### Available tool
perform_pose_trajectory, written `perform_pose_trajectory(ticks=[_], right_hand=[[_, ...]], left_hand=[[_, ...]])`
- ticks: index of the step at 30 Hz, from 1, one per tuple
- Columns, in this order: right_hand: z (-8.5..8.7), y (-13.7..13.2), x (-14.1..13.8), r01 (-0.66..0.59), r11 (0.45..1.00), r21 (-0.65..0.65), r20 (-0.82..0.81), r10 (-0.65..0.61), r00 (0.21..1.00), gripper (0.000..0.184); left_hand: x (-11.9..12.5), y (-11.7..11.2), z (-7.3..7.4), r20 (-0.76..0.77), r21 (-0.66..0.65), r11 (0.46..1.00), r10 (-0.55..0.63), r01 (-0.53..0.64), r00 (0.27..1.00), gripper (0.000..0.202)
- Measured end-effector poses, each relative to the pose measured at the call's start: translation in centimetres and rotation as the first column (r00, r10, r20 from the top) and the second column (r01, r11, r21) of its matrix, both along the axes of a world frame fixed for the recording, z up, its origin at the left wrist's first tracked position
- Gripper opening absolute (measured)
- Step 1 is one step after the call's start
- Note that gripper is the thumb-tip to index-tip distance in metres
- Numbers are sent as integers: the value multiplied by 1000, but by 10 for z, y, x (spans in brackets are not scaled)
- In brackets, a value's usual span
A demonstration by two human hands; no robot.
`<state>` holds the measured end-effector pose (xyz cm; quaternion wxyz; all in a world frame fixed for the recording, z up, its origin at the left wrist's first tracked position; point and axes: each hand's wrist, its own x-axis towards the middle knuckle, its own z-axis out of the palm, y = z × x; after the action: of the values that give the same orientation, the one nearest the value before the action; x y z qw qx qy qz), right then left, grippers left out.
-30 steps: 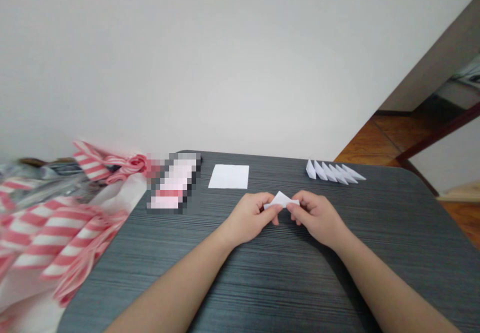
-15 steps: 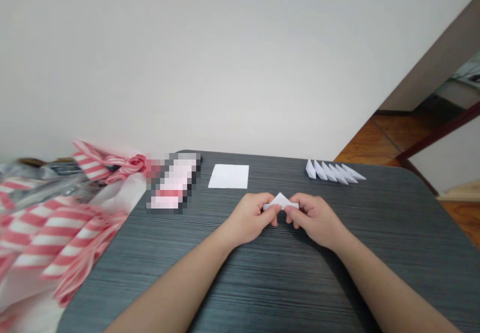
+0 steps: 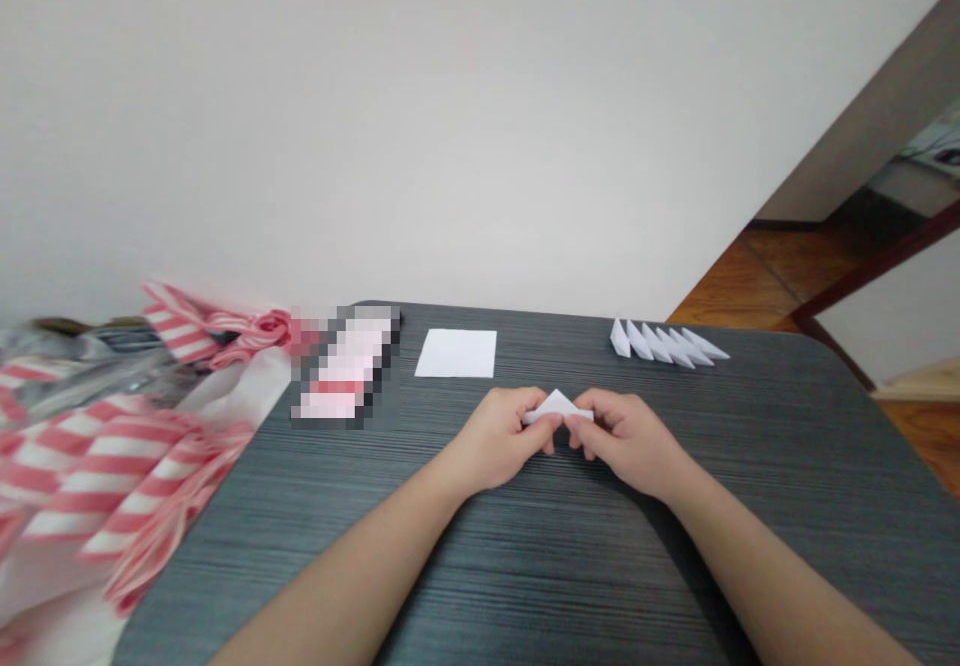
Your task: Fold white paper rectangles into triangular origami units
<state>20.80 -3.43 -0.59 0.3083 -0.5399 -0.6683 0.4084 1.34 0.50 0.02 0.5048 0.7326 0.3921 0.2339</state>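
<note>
A small white folded paper [image 3: 556, 403] with a pointed top is pinched between both hands above the middle of the table. My left hand [image 3: 506, 438] grips its left side, thumb in front and fingers curled behind. On the right side my right hand [image 3: 621, 438] holds it the same way, and the two thumbs nearly meet at its lower middle. The fingers cover much of the paper's lower part. Beyond my left hand a stack or sheet of white square paper [image 3: 456, 353] lies flat. Several folded white paper pieces [image 3: 667, 344] stand in a slanting row at the back right.
The dark wood-grained table [image 3: 480, 576] reaches back to a pale wall [image 3: 465, 126]. A blurred-out, pixelated flat item [image 3: 349, 361] lies at the table's back left. Red-and-white striped cloth [image 3: 120, 466] is heaped beyond the left edge. Wooden floor [image 3: 724, 281] shows at the right.
The thumbs have come slightly closer together on the folded paper, and its peak sits a touch lower. Otherwise the scene has only shifted slightly left with the camera.
</note>
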Motion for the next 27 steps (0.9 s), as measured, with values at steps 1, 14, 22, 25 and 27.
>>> perform_pose_trajectory(ticks=[1, 14, 22, 25, 27], right_hand=[[0, 0, 0, -5, 1000, 1, 2, 5, 1000, 20], [3, 1, 3, 67, 998, 7, 0, -67, 998, 23], [0, 2, 7, 86, 996, -14, -30, -87, 996, 25], [0, 2, 8, 94, 996, 0, -17, -94, 995, 27], [0, 2, 9, 107, 994, 7, -35, -107, 994, 27]], left_hand=[[0, 0, 0, -2, 4, 1000, 1, -1, 1000, 22], [0, 2, -3, 8, 34, 998, 58, -58, 998, 31], [-1, 3, -3, -14, -14, 996, 90, -90, 996, 35], [0, 4, -4, 12, -57, 994, 98, -97, 995, 35], [0, 4, -5, 59, -88, 989, 125, -120, 990, 33]])
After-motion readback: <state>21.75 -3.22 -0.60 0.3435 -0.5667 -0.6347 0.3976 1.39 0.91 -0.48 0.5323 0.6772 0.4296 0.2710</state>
